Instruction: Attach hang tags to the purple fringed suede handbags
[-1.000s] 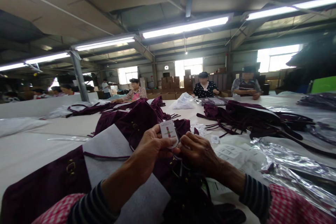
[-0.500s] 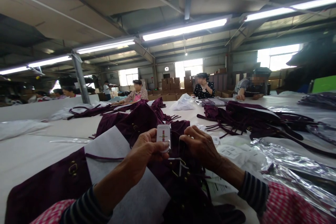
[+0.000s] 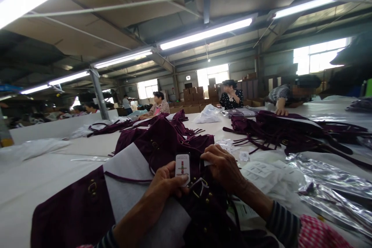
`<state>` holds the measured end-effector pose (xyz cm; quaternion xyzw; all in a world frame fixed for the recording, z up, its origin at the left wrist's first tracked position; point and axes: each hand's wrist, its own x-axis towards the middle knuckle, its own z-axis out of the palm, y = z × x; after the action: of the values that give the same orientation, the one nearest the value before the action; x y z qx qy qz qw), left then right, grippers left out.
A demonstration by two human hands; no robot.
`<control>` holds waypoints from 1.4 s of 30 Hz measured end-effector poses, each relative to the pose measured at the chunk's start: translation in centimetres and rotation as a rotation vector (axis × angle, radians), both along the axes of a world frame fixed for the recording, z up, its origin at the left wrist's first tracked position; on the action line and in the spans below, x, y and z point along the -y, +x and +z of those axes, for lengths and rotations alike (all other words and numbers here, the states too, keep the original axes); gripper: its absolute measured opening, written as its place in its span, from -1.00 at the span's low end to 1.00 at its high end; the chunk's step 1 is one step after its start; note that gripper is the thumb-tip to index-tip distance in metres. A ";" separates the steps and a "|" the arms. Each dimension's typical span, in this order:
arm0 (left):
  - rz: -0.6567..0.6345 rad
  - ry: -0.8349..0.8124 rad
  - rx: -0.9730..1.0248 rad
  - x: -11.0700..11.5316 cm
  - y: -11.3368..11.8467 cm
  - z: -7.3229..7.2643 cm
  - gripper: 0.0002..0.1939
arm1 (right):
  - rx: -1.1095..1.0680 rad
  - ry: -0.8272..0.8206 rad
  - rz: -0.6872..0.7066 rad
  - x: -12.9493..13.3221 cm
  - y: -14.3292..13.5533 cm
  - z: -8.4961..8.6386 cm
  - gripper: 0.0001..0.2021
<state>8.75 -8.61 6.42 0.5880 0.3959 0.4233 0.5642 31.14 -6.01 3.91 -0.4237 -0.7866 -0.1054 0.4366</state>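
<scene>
My left hand (image 3: 166,185) pinches a white hang tag (image 3: 182,164) with rounded corners, upside-down lettering and a small coloured figure. To its right, my right hand (image 3: 223,168) has its fingers pressed together, and a small pale edge shows at the fingertips. What it grips is too small to make out. Below both hands is a dark purple bag (image 3: 203,217) with brass-coloured studs and a thin pale cord loop (image 3: 200,188). White sheet material (image 3: 128,178) lies across a purple bag panel (image 3: 72,205) with a buckle, left of my arms.
More purple bags (image 3: 270,128) with fringes lie on the white table (image 3: 84,170). Clear plastic bags (image 3: 328,178) and white packets (image 3: 261,170) spread at right. A white plastic bundle (image 3: 207,114) stands farther back. Several people sit or lean across the table.
My view has tilted and turned slightly left. Both hands stay close together, with the tag still in the left. The right fingers now show a pale edge. A co-worker at right leans farther over.
</scene>
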 end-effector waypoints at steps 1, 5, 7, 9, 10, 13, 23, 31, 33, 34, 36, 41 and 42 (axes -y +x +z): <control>0.026 -0.014 0.020 -0.1 0.0 0.0 -0.61 | -0.002 -0.033 0.021 0.0 0.3 0.3 -0.58; 0.170 -0.046 0.052 -0.3 0.3 0.4 -0.57 | -0.050 -0.228 0.097 0.1 2.2 2.0 -0.60; 0.215 -0.020 0.012 -0.7 0.8 1.2 -0.59 | -0.086 -0.347 0.168 0.2 3.2 2.7 -0.64; 0.217 0.023 -0.032 -1.4 1.6 2.3 -0.62 | -0.145 -0.463 0.273 0.3 4.1 3.2 -0.74; 0.212 0.048 -0.049 -1.9 2.2 2.9 -0.64 | -0.180 -0.514 0.333 0.2 4.4 3.3 -0.81; 0.200 0.151 -0.098 -3.6 4.5 4.3 -0.69 | -0.268 -0.651 0.514 0.1 5.2 3.3 -0.89; -0.050 0.289 -0.366 -7.3 11.0 4.0 -0.64 | -0.376 -0.793 0.675 0.2 7.2 3.7 -0.71; -0.140 0.454 -0.607 -7.3 10.3 4.4 -0.71 | -0.181 -0.681 0.290 -1.2 10.1 3.0 -0.91; -0.086 0.548 -0.640 -6.8 9.2 5.3 -0.68 | -0.194 -0.659 0.264 -1.2 10.4 3.1 -0.91; -0.056 0.587 -0.654 -6.5 8.4 5.9 -0.67 | -0.198 -0.649 0.254 -1.1 10.3 3.2 -0.91; -0.004 0.641 -0.679 -5.6 6.5 6.8 -0.68 | -0.205 -0.636 0.242 -0.7 10.1 3.5 -0.91; 0.166 0.717 -0.773 -2.8 -0.6 8.4 -0.69 | -0.220 -0.610 0.233 -0.2 8.9 4.1 -0.93; 0.229 0.746 -0.850 -2.4 -2.4 8.6 -0.69 | -0.231 -0.608 0.235 -0.3 8.6 4.1 -0.92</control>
<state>6.30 -6.23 14.98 0.8190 0.4728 0.3194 0.0606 39.75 -5.76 8.02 -0.4500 -0.7709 0.2337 0.3855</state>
